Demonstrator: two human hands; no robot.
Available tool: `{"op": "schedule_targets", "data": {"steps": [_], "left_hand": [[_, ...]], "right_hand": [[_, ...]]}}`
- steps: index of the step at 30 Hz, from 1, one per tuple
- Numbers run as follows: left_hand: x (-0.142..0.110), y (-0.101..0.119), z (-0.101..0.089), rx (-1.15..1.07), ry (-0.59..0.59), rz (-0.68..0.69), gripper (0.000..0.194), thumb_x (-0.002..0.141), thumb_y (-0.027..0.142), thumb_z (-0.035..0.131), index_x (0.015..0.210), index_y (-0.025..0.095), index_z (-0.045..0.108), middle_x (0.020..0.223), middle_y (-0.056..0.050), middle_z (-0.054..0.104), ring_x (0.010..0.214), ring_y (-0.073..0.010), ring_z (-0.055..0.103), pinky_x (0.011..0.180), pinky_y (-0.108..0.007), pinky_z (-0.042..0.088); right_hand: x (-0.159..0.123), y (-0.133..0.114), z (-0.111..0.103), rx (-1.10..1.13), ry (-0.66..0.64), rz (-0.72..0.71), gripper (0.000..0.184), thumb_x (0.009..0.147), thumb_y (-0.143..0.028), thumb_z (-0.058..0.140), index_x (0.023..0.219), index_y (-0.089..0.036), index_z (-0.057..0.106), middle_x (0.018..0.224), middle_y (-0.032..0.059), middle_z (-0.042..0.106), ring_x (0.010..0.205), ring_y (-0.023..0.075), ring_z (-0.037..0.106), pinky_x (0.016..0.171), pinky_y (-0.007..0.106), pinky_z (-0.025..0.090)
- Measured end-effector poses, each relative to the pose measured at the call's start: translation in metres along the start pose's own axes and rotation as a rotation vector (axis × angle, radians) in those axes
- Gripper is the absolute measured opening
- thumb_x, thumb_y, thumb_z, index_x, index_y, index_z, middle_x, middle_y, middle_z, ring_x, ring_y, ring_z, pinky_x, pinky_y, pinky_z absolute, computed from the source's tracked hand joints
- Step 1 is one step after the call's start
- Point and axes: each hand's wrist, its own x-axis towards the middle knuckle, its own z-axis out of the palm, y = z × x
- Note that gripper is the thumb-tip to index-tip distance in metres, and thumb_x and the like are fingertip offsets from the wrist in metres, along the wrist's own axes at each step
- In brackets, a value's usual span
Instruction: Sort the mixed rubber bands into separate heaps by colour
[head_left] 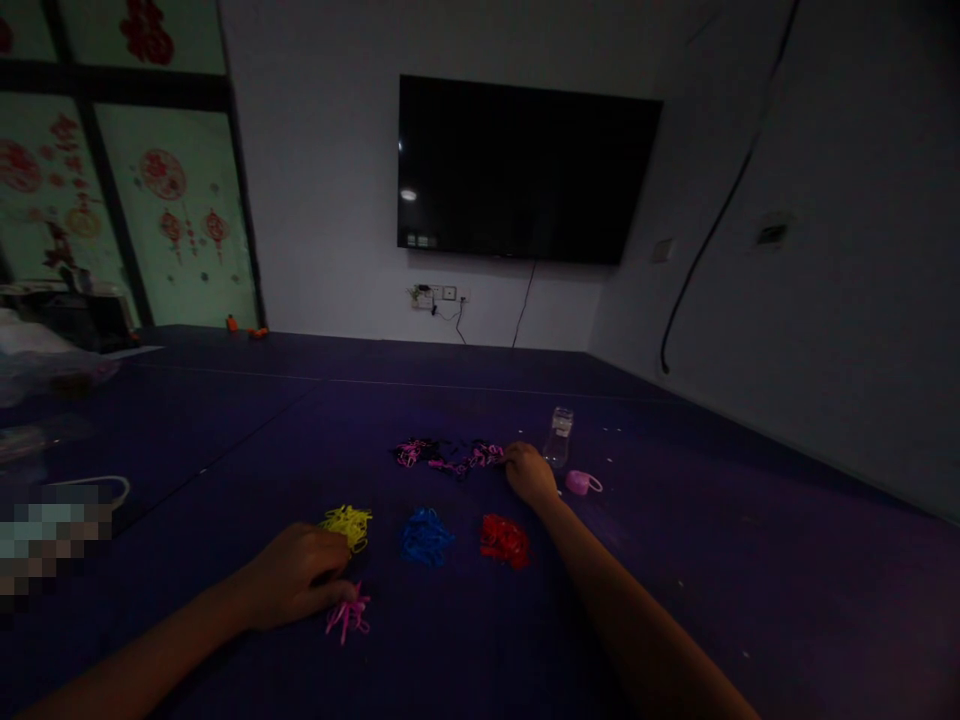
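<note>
My left hand [304, 575] rests low over the table, with a gap between its thumb and bent fingers. Its fingers are beside a heap of yellow rubber bands [347, 527], and the thumb tip touches a small heap of pink rubber bands [349, 615]. Farther out, my right hand [531, 475] has its fingertips pinched together at the right end of a mixed spread of pink and black bands [480, 456]. A heap of blue rubber bands [426, 537] and a heap of red rubber bands [504, 541] lie between my arms.
Just right of my right hand stands a clear bottle [558, 437], with a pink looped cap [581, 482] lying near it. Plastic bags [45, 370] are at the far left. A television [525, 170] hangs on the wall beyond the dark purple surface [375, 400].
</note>
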Motion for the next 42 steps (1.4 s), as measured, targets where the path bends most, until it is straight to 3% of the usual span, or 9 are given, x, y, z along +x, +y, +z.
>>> {"op": "schedule_targets", "data": {"steps": [3,9,24,37,42], "left_hand": [[-0.0001,-0.0008,0.0012,-0.008,-0.013,0.008,0.056,0.095,0.053,0.02,0.059,0.016,0.044,0.055,0.001,0.049,0.046,-0.0098,0.045,0.046,-0.023,0.026],[0.0001,-0.0008,0.0019,-0.001,-0.001,-0.002,0.057,0.094,0.054,0.02,0.059,0.016,0.045,0.055,0.001,0.05,0.046,-0.0099,0.045,0.046,-0.022,0.026],[0.0004,0.0006,0.001,-0.007,0.01,-0.02,0.056,0.094,0.053,0.021,0.059,0.016,0.044,0.056,0.001,0.048,0.047,-0.0094,0.044,0.046,-0.023,0.026],[0.0009,-0.0001,0.0014,-0.013,0.005,-0.018,0.056,0.094,0.054,0.021,0.059,0.017,0.044,0.056,0.001,0.049,0.047,-0.0101,0.045,0.046,-0.023,0.026],[0.0008,0.0006,0.0002,-0.002,0.002,-0.011,0.055,0.094,0.053,0.021,0.059,0.016,0.043,0.055,0.001,0.048,0.047,-0.0098,0.044,0.046,-0.023,0.026]], "right_hand": [[0.0005,0.0006,-0.0004,-0.023,0.013,0.019,0.031,0.075,-0.007,0.042,0.087,-0.017,0.069,0.101,0.0076,0.064,0.099,0.0189,0.053,0.088,0.026,0.038],[-0.0003,-0.0033,-0.0005,0.0,-0.008,-0.123,0.037,0.075,-0.007,0.043,0.102,-0.017,0.066,0.108,0.0072,0.063,0.103,0.0187,0.052,0.091,0.027,0.037],[-0.0016,-0.0048,0.0028,0.092,-0.055,-0.245,0.038,0.069,-0.003,0.043,0.089,-0.02,0.071,0.1,0.0034,0.068,0.099,0.0164,0.056,0.09,0.027,0.04],[-0.0002,-0.0042,0.0027,0.109,-0.061,-0.149,0.048,0.069,0.0,0.04,0.104,-0.019,0.068,0.106,0.0056,0.066,0.102,0.0169,0.055,0.092,0.028,0.039],[0.0021,-0.0022,0.0037,0.167,-0.021,-0.101,0.056,0.07,-0.001,0.039,0.12,-0.018,0.058,0.105,0.0062,0.066,0.1,0.0171,0.056,0.091,0.03,0.039]]}}
